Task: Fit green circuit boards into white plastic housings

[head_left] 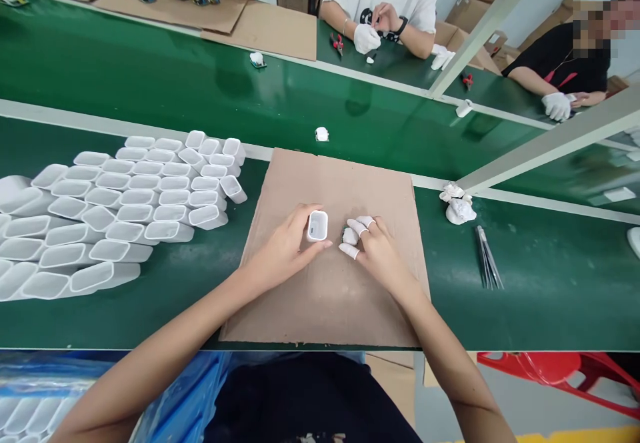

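My left hand [285,246] is closed round a small white plastic shell [317,225], its open end facing up, over a brown cardboard sheet [330,296]. My right hand [373,246] sits just to the right, fingertips in white finger cots, pinched on a small white part with a green board [349,235]. The two hands are a few centimetres apart.
Several rows of empty white shells [135,213] lie on the green bench at left. Metal tweezers [487,263] and a white lump [459,211] lie at right. A conveyor belt carries small white parts [322,134]. Other people work across the belt, wearing white gloves.
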{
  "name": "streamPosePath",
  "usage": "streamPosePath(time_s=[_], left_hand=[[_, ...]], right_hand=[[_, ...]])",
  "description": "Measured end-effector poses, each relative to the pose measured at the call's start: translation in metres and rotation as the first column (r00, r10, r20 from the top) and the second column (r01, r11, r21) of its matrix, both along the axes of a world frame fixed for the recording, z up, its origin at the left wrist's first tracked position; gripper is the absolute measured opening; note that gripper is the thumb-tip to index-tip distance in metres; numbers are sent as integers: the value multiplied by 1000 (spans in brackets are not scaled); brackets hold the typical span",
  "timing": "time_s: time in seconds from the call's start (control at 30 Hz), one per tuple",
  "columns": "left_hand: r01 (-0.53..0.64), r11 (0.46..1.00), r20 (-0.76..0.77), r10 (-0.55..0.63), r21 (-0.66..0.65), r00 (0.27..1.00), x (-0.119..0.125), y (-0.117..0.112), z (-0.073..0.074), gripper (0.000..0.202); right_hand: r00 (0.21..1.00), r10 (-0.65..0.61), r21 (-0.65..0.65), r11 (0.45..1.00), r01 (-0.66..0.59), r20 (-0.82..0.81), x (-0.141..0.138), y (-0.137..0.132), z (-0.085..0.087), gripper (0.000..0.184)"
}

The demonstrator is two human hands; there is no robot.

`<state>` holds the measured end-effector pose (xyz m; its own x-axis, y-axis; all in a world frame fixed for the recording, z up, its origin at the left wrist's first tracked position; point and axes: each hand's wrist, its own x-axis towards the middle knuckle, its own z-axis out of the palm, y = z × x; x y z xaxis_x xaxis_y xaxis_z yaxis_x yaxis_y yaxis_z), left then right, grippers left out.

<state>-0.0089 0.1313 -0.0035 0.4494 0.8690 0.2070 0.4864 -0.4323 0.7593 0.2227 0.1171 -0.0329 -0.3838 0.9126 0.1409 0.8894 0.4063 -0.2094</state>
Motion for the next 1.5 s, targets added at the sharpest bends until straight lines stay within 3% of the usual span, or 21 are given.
streamPosePath(time_s=[0.13, 0.2, 0.27, 0.3, 0.4, 0.47, 0.5, 0.63, 0.7, 0.87, 1.23, 1.5], left_hand=[[76, 996, 25, -77, 42, 997, -2, -4, 2, 42], [117, 988, 69, -124, 100, 990, -3, -7, 4, 45], [140, 977, 118, -160, 161, 980, -3, -9, 7, 48], [149, 970, 144, -178, 194, 973, -3, -9, 8, 50], [178, 945, 193, -235, 275, 953, -4, -9, 10, 53], [183, 940, 200, -246, 289, 948, -4, -9, 10, 52], [182, 940, 199, -245, 290, 949, -4, -9, 10, 52], [175, 922, 246, -269, 345, 931, -3, -10, 9, 51], [188, 912, 258, -293, 365, 921, -2, -11, 9, 50], [203, 900, 271, -321, 385, 907, 1, -13, 11, 47], [205, 912, 260, -307, 355, 915, 3, -15, 14, 50], [220, 910, 241, -315, 352, 918, 2, -14, 15, 55]], right_hand=[[999, 36, -30, 999, -36, 3, -5, 8, 13, 10], [997, 36, -21, 999, -37, -62, -3, 10, 25, 11], [959, 24, -2, 1000, -26, -281, 0, 8, 40, 26], [900, 30, 4, 999, -32, -435, 1, 5, 48, 36], [593, 128, 71, 990, -118, -795, -1, -8, 68, 55], [466, 227, 163, 971, -173, -855, -6, -18, 74, 58], [457, 278, 213, 959, -188, -845, -9, -22, 75, 58], [553, 459, 382, 888, -257, -695, -23, -30, 70, 59], [563, 496, 434, 865, -251, -661, -29, -31, 67, 54], [610, 464, 467, 868, -168, -642, -36, -31, 67, 39], [697, 445, 472, 865, -171, -562, -34, -33, 66, 36], [693, 450, 471, 864, -177, -564, -33, -33, 67, 31]])
